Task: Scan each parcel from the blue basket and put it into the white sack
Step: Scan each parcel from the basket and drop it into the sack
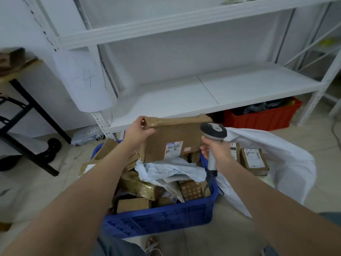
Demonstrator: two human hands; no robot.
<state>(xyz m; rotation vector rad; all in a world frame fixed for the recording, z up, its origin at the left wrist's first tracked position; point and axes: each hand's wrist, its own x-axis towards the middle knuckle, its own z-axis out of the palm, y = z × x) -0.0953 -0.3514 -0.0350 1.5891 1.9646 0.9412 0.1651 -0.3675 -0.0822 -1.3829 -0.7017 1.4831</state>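
Note:
My left hand (139, 133) grips the top left corner of a flat brown parcel (171, 137), held upright over the blue basket (162, 217) with its white label facing me. My right hand (216, 154) holds a grey barcode scanner (214, 132) by its handle, its head just right of the parcel's label. The basket is full of brown boxes and a pale blue-grey bag (171, 169). The white sack (273, 163) lies open to the right of the basket, with two labelled brown parcels (253, 160) inside.
A white metal shelf rack (203, 89) stands right behind the basket. A red crate (262, 117) sits under its lowest shelf at right. A black-legged table (33, 111) and a wheeled frame stand at left. My foot (153, 246) is by the basket's near edge.

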